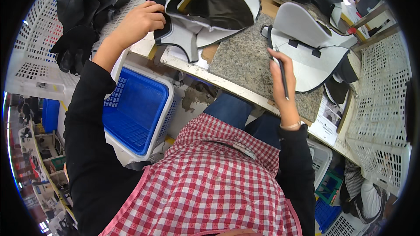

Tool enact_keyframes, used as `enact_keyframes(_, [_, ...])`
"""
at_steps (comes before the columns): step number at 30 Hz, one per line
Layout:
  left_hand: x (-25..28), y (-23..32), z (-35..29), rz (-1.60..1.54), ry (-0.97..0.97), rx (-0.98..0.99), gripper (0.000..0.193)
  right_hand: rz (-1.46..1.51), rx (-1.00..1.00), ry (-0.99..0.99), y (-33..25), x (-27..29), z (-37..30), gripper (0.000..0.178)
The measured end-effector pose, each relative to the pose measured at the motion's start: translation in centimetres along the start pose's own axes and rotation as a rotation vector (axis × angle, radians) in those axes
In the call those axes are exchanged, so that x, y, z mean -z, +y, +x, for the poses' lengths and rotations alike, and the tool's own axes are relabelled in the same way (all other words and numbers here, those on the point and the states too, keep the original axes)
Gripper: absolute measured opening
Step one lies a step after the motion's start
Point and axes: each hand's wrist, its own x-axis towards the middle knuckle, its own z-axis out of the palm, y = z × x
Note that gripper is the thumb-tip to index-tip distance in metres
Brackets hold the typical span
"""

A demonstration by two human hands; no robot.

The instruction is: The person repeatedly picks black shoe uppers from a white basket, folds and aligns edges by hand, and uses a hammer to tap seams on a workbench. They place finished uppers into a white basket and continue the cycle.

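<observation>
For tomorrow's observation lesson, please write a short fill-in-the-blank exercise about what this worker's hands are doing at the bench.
1. The left hand grips a grey and ____ shoe upper.
2. The right hand holds a thin dark ____.
3. Below the bench sits a ____ plastic basket.
4. The right hand rests over a speckled ____ slab.

Missing words: black; pen; blue; stone

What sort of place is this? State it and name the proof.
Probably a shoe or leather-goods workshop. The left hand grips a grey-and-black cut upper piece over a speckled stone work slab; the right hand holds a thin dark pen-like tool; white perforated plastic crates hold more pieces.
</observation>
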Motion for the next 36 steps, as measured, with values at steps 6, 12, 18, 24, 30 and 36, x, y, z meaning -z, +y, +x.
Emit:
enact_keyframes(6, [-2.2, 0.0, -4.7, -0.23, 0.029, 0.135, 0.009, -0.143, 0.226, 0.096, 2.6, -4.4, 8.9, 0.042])
enact_keyframes(12, [-2.9, 2.6, -6.6, -0.203, 0.136, 0.202, 0.01, -0.279, 0.006, -0.022, 8.1, -10.2, 23.3, 0.055])
enact_keyframes(18, [-1.8, 2.0, -8.0, -0.068, 0.088, 0.2, 0.01, -0.218, -0.087, -0.439, 6.8, -13.8, 24.8, 0.064])
enact_keyframes(24, [-1.6, 3.2, -1.7, -0.05, 0.385, 0.576, 0.027, -0.386, 0.162, 0.202, 1.5, -5.1, 10.6, 0.041])
enact_keyframes(30, [-9.6, 18.5, 10.9, -0.811, 0.134, 0.523, 0.062, -0.28, -0.129, 0.204, 1.7, -2.3, -2.6, 0.031])
enact_keyframes(36, [-14.6, 19.1, 11.4, -0.69, 0.154, 0.62, 0.031, 0.088, -0.111, -0.11, 0.9, 3.8, -3.5, 0.038])
